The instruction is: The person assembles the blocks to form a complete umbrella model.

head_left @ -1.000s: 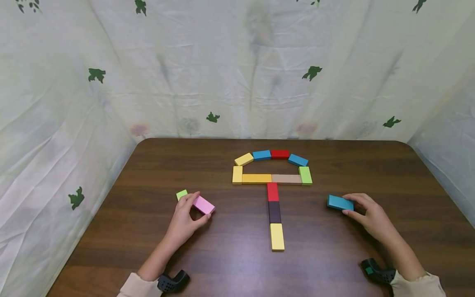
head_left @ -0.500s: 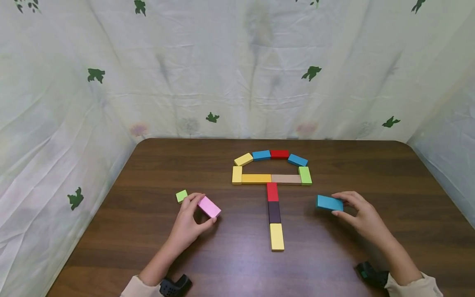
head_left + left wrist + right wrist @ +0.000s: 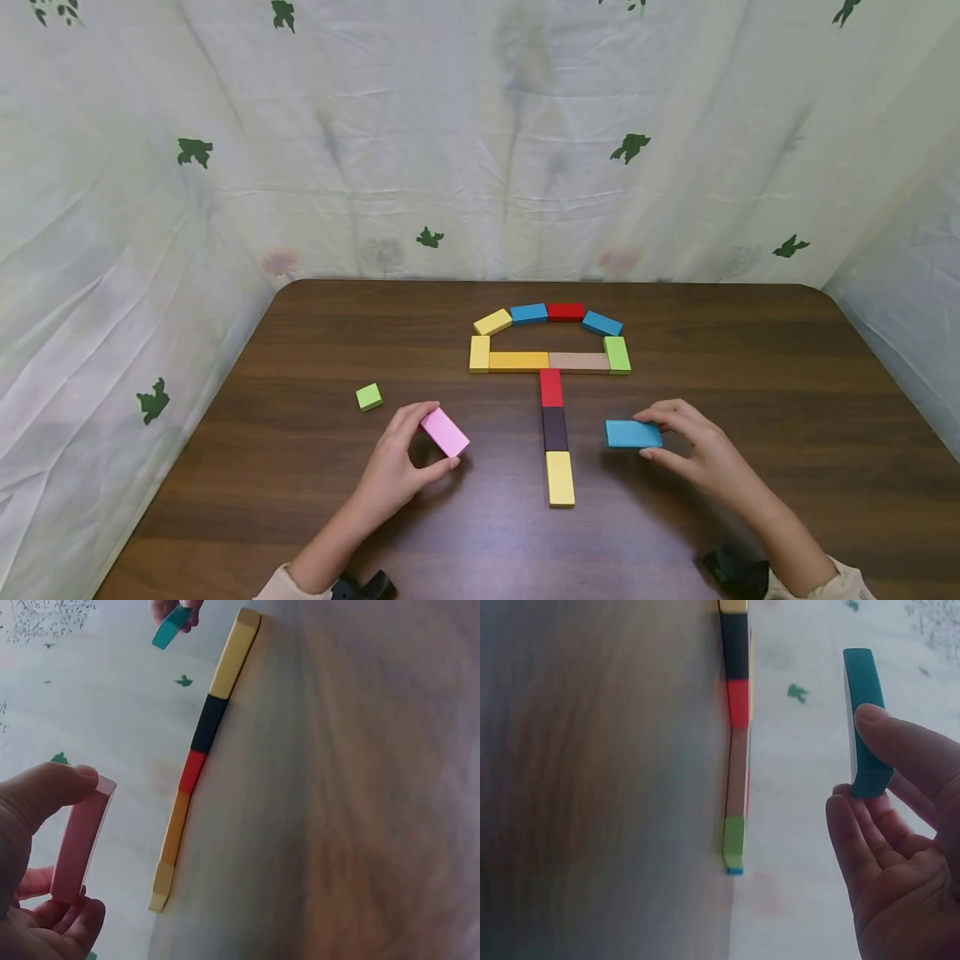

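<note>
Between thumb and fingers, my left hand (image 3: 401, 457) pinches a pink block (image 3: 446, 432), held above the table left of the block stem. In the left wrist view the pink block (image 3: 81, 844) is gripped at its two ends. My right hand (image 3: 697, 446) pinches a blue block (image 3: 632, 434) in the air to the right of the stem. The right wrist view shows the blue block (image 3: 866, 724) with the thumb on one face. The stem runs from a red block (image 3: 551, 387) through a dark purple block (image 3: 554, 429) to a yellow block (image 3: 559, 479).
Above the stem, blocks form a closed dome: an orange-yellow bar (image 3: 519, 362) and a beige bar (image 3: 579, 362) at its base, a red block (image 3: 566, 312) on top. A small green block (image 3: 369, 397) lies alone at left. A patterned cloth (image 3: 480, 167) hangs behind the table (image 3: 712, 333).
My left hand carries the pink block rightward and nearer, away from the small green block. My right hand brings the blue block left toward the stem. The laid blocks stay put.
</note>
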`<state>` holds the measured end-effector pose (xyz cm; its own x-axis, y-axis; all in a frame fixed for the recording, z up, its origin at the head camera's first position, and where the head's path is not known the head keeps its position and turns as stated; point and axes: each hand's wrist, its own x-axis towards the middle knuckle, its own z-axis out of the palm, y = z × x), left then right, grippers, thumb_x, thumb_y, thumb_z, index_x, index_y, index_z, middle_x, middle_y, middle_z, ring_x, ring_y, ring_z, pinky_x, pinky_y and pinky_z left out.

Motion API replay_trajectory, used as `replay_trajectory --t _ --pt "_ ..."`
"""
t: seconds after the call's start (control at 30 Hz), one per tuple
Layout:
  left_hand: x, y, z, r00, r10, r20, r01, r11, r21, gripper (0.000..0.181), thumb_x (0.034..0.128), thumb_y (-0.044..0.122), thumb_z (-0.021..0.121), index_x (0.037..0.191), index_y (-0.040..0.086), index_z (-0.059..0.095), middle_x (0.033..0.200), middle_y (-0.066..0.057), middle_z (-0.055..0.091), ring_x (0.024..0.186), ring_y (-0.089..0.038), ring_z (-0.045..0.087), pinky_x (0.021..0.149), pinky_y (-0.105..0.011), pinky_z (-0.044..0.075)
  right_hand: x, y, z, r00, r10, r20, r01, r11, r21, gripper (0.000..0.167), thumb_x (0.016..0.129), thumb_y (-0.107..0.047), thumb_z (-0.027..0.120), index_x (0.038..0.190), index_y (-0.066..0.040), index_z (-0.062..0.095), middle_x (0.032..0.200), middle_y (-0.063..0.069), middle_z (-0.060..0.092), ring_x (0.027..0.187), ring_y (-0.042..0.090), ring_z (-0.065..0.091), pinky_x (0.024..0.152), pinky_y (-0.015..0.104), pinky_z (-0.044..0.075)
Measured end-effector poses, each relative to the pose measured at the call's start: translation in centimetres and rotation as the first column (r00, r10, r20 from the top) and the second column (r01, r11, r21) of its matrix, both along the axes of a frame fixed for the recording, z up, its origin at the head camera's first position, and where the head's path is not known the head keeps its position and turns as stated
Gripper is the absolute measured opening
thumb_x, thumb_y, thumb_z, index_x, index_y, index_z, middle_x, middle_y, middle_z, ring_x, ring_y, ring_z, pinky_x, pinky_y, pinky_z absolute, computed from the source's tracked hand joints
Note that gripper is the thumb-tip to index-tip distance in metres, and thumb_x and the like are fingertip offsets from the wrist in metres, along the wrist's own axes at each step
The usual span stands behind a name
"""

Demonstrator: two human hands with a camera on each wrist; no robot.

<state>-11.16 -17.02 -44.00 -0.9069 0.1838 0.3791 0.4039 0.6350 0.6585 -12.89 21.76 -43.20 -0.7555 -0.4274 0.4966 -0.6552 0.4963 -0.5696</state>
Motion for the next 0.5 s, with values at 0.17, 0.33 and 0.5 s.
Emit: replay_trajectory --t 0.17,0.33,0.5 --pt "0.4 0.5 0.0 0.999 -0.024 0.022 0.024 1.000 -0.005 0.072 0.0590 0.021 0.085 0.119 0.001 0.052 0.115 -0.006 0.050 0.103 -0.018 0.048 0.084 -0.041 0.043 0.7 -1.3 0.6 0.995 0.089 -0.033 -0.089 0.996 -0.004 0.052 0.057 0.008 0.079 0.105 -0.004 0.061 0.102 0.004 0.052 0.089 0.011 0.051 0.076 0.014 0.043" --pt "0.8 1.0 0.1 0.999 -0.040 0.026 0.041 0.999 -0.008 0.071 0.0587 0.022 0.084 0.118 0.001 0.052 0.113 -0.004 0.052 0.103 -0.019 0.048 0.085 -0.041 0.042 1.6 -2.9 1.9 0.988 0.152 -0.043 -0.153 0.988 -0.031 0.051 0.053 0.013 0.078 0.100 0.002 0.060 0.098 0.010 0.052 0.085 0.016 0.052 0.077 0.011 0.041" --pt "1.1 1.4 0.2 0.998 -0.059 0.034 0.059 0.998 -0.007 0.072 0.0574 0.023 0.085 0.117 0.000 0.052 0.111 -0.002 0.053 0.101 -0.018 0.048 0.084 -0.040 0.042 1.9 -3.3 0.8 0.984 0.178 -0.020 -0.178 0.984 -0.007 0.051 0.057 0.007 0.079 0.103 -0.006 0.061 0.101 0.005 0.052 0.089 0.014 0.050 0.078 0.013 0.040"
